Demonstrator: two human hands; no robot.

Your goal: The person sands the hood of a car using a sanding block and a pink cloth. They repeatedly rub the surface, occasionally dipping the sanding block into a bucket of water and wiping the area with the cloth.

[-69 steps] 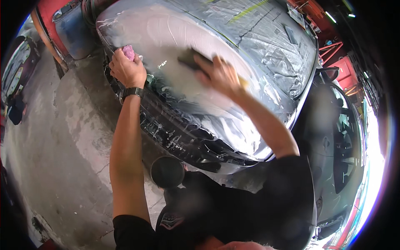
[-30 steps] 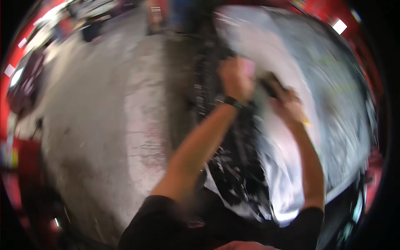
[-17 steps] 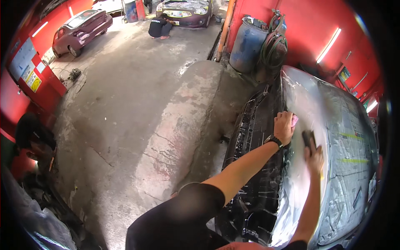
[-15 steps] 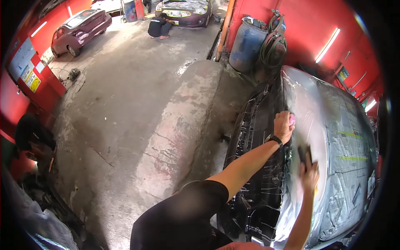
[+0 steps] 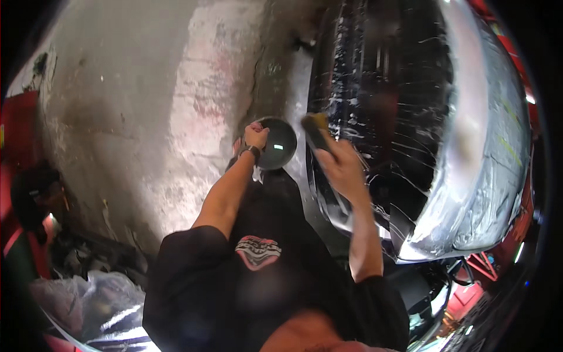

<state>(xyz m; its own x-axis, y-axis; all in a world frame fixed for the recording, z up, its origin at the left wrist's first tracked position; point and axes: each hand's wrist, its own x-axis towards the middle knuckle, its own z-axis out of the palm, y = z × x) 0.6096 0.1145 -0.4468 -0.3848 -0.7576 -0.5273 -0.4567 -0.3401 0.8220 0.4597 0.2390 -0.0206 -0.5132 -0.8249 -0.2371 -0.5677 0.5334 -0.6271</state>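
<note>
My left hand [image 5: 256, 136], with a dark band on its wrist, is closed in a fist over the near-left rim of a round dark bucket [image 5: 294, 154]. The bucket seems to hold liquid, with a bright reflection on its surface. A pink wad, plain in the earlier frame, is mostly hidden in those fingers. To the right, my right hand [image 5: 343, 167] grips a dark sanding block [image 5: 316, 132] with a yellowish end, blurred by motion. The block is between the bucket and the wet, white-streaked black front [image 5: 381, 105] of a car.
Beyond the black front lies a pale, smoothed car panel [image 5: 469, 64], with plastic sheeting [image 5: 501, 152] beside it. At lower left, more clear plastic [image 5: 99, 305] covers something. Another person in dark clothing [image 5: 35, 193] is at the far left. The floor [image 5: 129, 88] is stained concrete.
The view has tipped downward. Both hands have come off the pale panel and moved back toward my body: the left to the bucket, the right beside it with the block.
</note>
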